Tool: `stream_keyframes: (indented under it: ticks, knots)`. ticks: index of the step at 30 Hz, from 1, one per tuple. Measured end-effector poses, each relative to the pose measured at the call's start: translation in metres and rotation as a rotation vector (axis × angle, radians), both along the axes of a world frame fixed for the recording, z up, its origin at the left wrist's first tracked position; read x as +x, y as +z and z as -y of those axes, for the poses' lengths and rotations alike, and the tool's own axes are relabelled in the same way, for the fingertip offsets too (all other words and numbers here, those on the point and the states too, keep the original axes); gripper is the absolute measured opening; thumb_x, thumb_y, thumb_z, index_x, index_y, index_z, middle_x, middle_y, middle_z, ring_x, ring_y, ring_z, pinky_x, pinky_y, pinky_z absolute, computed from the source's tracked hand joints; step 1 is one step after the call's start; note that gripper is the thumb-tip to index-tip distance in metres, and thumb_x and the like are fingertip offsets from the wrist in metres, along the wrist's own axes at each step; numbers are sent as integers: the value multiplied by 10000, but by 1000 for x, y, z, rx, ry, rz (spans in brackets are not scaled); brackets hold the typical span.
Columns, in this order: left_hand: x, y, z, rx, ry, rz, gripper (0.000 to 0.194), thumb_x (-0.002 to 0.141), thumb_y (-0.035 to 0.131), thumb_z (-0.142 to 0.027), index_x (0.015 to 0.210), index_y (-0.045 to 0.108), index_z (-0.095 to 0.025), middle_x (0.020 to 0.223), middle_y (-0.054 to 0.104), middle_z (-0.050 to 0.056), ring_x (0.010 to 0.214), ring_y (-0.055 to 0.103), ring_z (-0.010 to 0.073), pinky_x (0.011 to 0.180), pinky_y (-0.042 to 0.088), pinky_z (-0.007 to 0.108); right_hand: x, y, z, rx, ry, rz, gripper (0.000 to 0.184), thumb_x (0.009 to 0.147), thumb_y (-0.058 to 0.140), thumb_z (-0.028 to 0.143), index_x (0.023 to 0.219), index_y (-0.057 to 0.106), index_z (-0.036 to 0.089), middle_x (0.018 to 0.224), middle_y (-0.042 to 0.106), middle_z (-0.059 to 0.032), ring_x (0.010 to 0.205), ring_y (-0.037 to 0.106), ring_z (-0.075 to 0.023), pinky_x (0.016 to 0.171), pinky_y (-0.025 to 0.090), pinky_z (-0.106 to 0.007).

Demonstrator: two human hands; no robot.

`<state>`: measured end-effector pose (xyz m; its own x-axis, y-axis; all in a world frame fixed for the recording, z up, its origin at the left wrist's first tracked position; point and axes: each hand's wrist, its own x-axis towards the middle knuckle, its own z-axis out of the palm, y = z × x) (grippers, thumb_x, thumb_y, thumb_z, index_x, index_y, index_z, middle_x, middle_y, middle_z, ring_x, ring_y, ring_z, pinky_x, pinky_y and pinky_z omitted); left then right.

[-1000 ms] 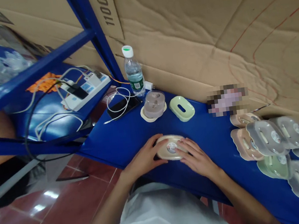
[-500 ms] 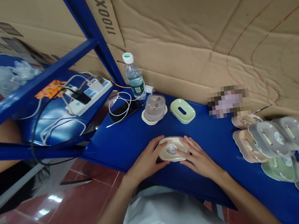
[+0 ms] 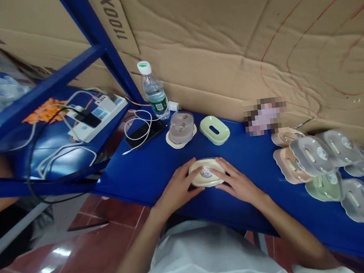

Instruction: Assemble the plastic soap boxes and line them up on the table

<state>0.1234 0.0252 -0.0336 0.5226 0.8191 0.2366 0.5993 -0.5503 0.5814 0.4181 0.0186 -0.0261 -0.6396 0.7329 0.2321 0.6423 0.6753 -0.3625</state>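
A cream soap dish [image 3: 208, 181] with a clear lid and a round sticker on top lies between my hands near the table's front edge. My left hand [image 3: 180, 187] grips its left end, the index finger resting on the lid. On the opposite end is my right hand [image 3: 239, 181], its index finger also reaching over the lid toward the sticker. Just beyond stands a cream dish base [image 3: 177, 144] with a clear lid [image 3: 182, 127] resting over it. Beside that, to the right, lies a pale green slotted soap dish part [image 3: 214, 130].
Several lidded soap dishes [image 3: 313, 155] are piled at the right. A water bottle [image 3: 155, 93], a phone [image 3: 144, 135] and a white cable [image 3: 149, 125] occupy the back left. A blue frame bar [image 3: 46, 89] and a power strip [image 3: 97, 120] are farther left. Cardboard [image 3: 199, 63] lines the back.
The view has shifted, so the table things sit farther left and slightly higher in the picture. Both hands remain on the cream soap dish, with only slight finger movement.
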Motion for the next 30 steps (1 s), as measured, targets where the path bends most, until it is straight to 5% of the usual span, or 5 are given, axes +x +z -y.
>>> stream_keyframes:
  ticks: [6,20,23,26,30]
  knots:
    - [1,0,1,61,-3,-49,678,949,803,-347,1568,530,-302,1682,465,183,1542,489,379,1189,500,586,3,-1,-1,43,-1,2,882,1002,746,260,1716,254,423,1810,218,-65,1623,365,-301,1277,461,-501]
    - [5,-5,-1,82,22,-64,599,993,733,-427,1548,568,-276,1700,453,180,1532,506,378,1188,482,583,10,1,-5,-229,-45,-208,565,1083,606,457,1623,505,327,1773,340,-104,1649,326,-273,1315,369,-535]
    - [3,-4,2,55,23,-54,578,1004,721,-436,1543,569,-295,1712,443,157,1536,509,353,1219,463,576,32,17,-33,-345,-137,-542,694,1085,449,665,1675,410,301,1702,464,-137,1535,523,-292,1219,490,-579]
    - [-2,-3,5,5,12,2,581,998,734,-416,1545,565,-317,1731,423,112,1542,513,308,1247,469,514,59,52,-72,-378,-291,-890,750,1085,204,737,1672,393,309,1645,547,-120,1428,634,-279,1144,559,-586]
    - [-5,-6,7,-45,17,66,610,976,765,-390,1549,560,-347,1735,423,69,1535,527,280,1250,488,443,53,84,-84,-455,-354,-1058,606,1097,338,690,1548,552,347,1560,640,-63,1419,634,-249,1168,545,-518]
